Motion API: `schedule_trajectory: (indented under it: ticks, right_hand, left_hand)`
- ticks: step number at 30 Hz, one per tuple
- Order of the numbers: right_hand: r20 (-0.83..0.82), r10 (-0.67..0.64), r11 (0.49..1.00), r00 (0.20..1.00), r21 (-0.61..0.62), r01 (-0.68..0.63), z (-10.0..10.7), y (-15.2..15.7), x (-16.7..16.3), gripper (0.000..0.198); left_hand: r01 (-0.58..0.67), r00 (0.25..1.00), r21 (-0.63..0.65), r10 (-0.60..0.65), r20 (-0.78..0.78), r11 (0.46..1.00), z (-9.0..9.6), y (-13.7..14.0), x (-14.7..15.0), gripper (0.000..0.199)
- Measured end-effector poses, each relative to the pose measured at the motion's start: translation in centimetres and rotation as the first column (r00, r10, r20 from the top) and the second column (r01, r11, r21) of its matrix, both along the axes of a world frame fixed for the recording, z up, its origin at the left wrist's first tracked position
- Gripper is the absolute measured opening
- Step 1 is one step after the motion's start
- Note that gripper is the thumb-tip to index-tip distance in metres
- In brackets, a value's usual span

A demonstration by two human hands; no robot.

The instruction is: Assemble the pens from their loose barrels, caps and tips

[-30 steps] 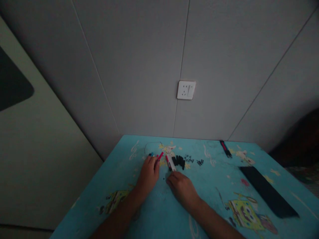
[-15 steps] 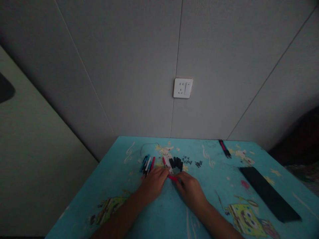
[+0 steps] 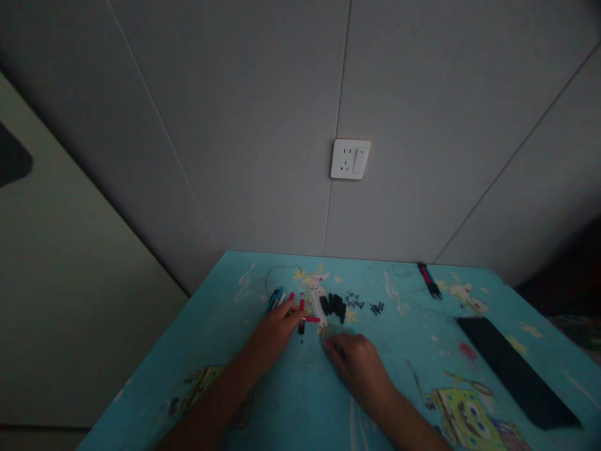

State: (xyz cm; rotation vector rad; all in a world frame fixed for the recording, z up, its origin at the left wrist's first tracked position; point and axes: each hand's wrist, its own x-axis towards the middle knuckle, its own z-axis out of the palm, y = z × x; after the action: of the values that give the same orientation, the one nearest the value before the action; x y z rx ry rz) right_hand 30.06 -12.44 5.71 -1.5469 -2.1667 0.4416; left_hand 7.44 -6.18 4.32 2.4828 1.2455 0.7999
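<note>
My left hand (image 3: 278, 327) is closed, its fingertips on the end of a red pen barrel (image 3: 312, 320) that points right. Under or beside that barrel a second red pen part with a black end (image 3: 301, 326) lies lengthwise; whether they touch is unclear. Blue, white and red pen barrels (image 3: 280, 295) lie partly covered behind the left hand. To the right of them are thin white refills (image 3: 317, 302) in a row and several black pen caps or grips (image 3: 335, 305). My right hand (image 3: 353, 351) is curled low over the table, fingertips together; anything within them is hidden.
Small dark pieces (image 3: 354, 300) lie in two clusters right of the black parts. A few pens (image 3: 429, 280) lie together near the wall. A long dark flat strip (image 3: 516, 371) rests at the right. The table (image 3: 300, 401) meets a wall with a socket (image 3: 350, 159).
My hands have moved apart. My left hand shifted left with the red barrel, and my right hand drew off it, slightly nearer. The view also shifted a little.
</note>
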Motion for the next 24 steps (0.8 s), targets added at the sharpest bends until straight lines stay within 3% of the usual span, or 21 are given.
schedule_trajectory:
  ticks: [6,10,15,19,24]
  right_hand:
    - [-0.005,0.022,1.000,1.000,-0.006,-0.022,0.0,-0.2,-0.3,0.017]
    - [0.015,0.036,0.999,0.999,-0.004,-0.036,-0.1,-0.3,-0.5,0.014]
    - [-0.018,0.041,0.999,0.999,-0.005,-0.041,-0.4,-0.3,-0.7,0.013]
    - [-0.145,0.039,0.999,0.989,0.026,-0.035,-0.3,-0.2,-0.6,0.017]
    - [-0.382,0.053,0.998,0.923,0.042,-0.040,0.3,0.0,-0.5,0.025]
  left_hand:
    - [-0.047,0.999,-0.106,0.048,0.012,0.993,1.0,0.5,-2.4,0.016]
    - [0.004,0.999,-0.003,-0.004,-0.048,1.000,1.6,0.3,-2.4,0.021]
    - [-0.013,0.999,0.127,0.019,-0.047,0.992,2.1,-0.1,-1.5,0.022]
    - [0.024,0.998,0.180,-0.033,0.046,0.983,1.2,-0.2,-0.7,0.023]
    - [0.086,0.986,0.108,-0.100,0.133,0.990,-0.3,-0.3,-0.1,0.027]
